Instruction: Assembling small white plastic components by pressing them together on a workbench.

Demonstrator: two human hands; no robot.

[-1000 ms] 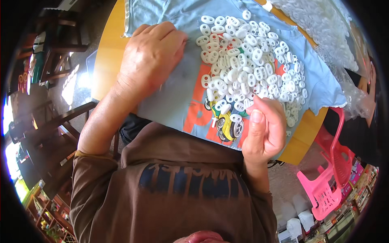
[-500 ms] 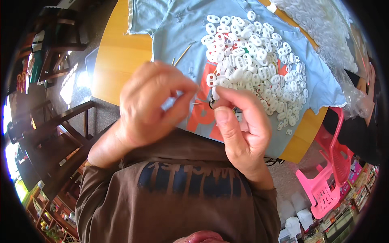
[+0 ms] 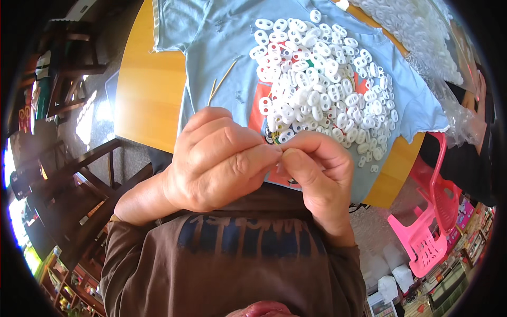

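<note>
Before my chest, both hands meet with fingertips touching. My left hand [image 3: 224, 161] is closed, its thumb and forefinger pinched together at the tips. My right hand [image 3: 322, 171] pinches with thumb and forefinger against the left fingertips. A pale bit shows under the right fingers, but what either hand holds is too small and covered to name. Just beyond lies a heap of small white oval plastic pieces with two holes [image 3: 317, 98], spread over a light blue T-shirt [image 3: 200, 58]. Left of the heap are a thin yellowish stick [image 3: 224, 79] with a shorter one, and a small coil spring [image 3: 239, 96].
The shirt covers a yellow wooden table [image 3: 150, 90]. A clear plastic bag of white pieces [image 3: 417, 37] stands at the far right. Nearer on the right is a pink plastic chair [image 3: 428, 248]; dark wooden chairs [image 3: 90, 174] are on the left. Another person's arm shows at the right edge.
My left hand has moved right and slightly down, so its fingertips now meet the right hand's. Before, the two hands were apart. The view has shifted slightly.
</note>
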